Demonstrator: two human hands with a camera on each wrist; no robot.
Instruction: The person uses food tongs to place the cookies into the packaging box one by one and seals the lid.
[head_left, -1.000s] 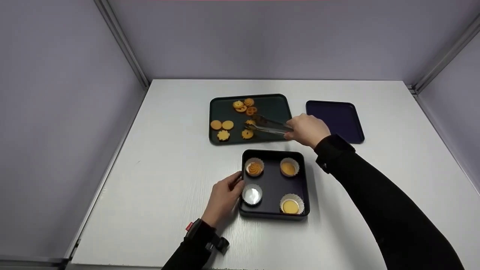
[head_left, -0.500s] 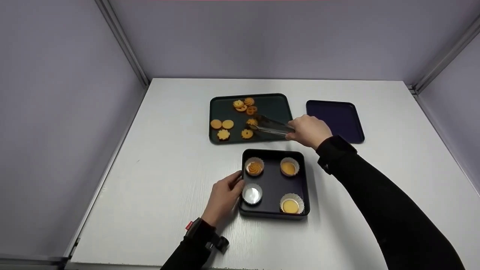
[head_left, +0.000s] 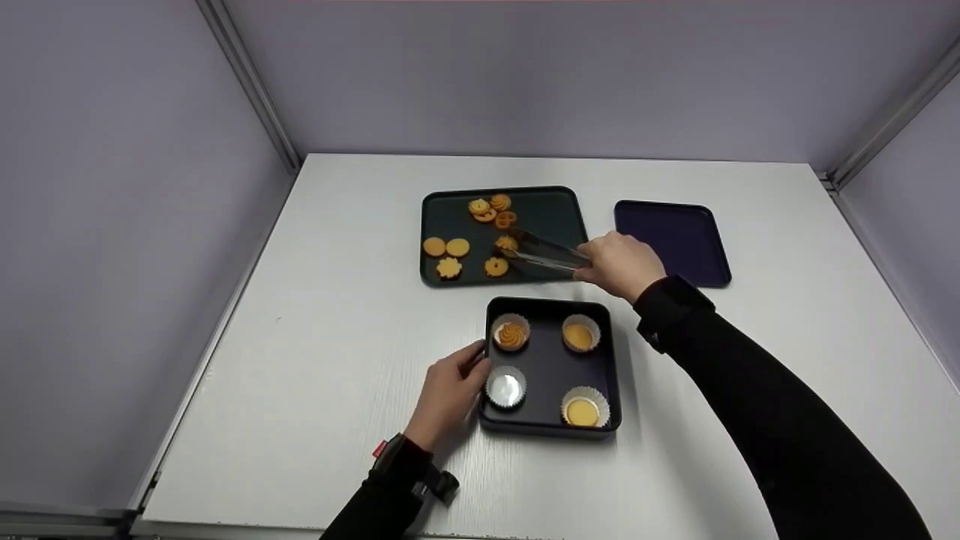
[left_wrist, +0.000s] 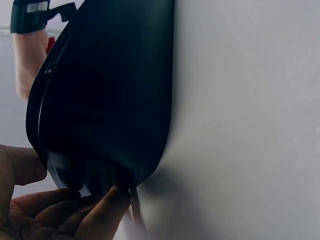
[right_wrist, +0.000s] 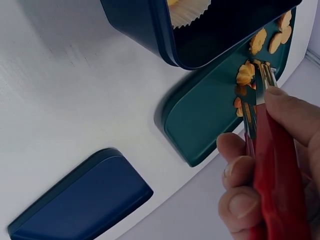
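My right hand (head_left: 621, 262) grips red-handled tongs (right_wrist: 280, 170). In the head view the tong tips lie around a swirled cookie (head_left: 507, 244) on the dark green tray (head_left: 544, 206). My left hand (head_left: 450, 391) holds the left wall of a deep, dark square baking pan (head_left: 544, 367), with the thumb at its rim and the fingers against the outside, as the left wrist view shows. Inside the pan stand several white paper baking cups. The back left cup has a swirled cookie (head_left: 511, 335), both right cups hold round yellow cookies (head_left: 583, 412), and the front left cup (head_left: 506, 388) shows a bare, shiny bottom.
More cookies lie on the green tray: flower-shaped (head_left: 449, 268), plain round (head_left: 457, 248) and a pretzel-shaped one (head_left: 505, 219). Right of it, a smaller dark blue tray (head_left: 675, 240) lies partly behind my right hand. Grey panels (head_left: 525, 75) enclose the white table (head_left: 337, 315).
The tongs and right hand have shifted slightly right, and the swirled cookie at the tips has moved a little with them. My left hand stays on the pan.
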